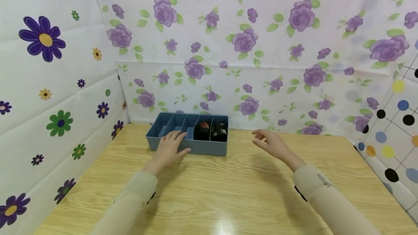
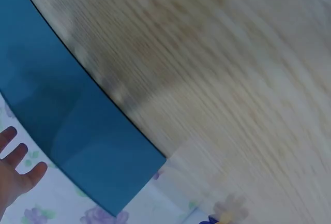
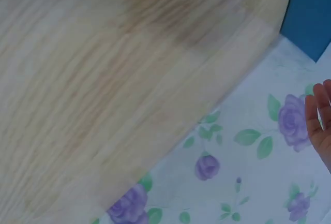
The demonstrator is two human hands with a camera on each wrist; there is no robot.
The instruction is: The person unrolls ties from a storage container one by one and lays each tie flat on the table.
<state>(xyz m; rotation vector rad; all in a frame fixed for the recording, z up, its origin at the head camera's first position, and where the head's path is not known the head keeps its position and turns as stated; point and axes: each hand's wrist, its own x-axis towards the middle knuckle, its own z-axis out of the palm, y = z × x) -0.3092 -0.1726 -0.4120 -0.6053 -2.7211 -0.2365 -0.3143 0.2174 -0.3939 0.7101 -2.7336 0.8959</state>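
A blue divided storage box stands at the back of the wooden table. Its two right-hand compartments hold dark bundles: a black one with a red pattern and a black one with pale markings. My left hand, fingers spread and relaxed, is over the box's front rim near the left and middle compartments. In the left wrist view the left fingers show beside the box's blue wall. To the right of the box, my right hand hovers above the table with loosely bent fingers, holding nothing.
The box's three left compartments show bare blue floors. Behind the table hangs a cloth with purple roses. Flowered cloth borders the left side, and a dotted cloth the right.
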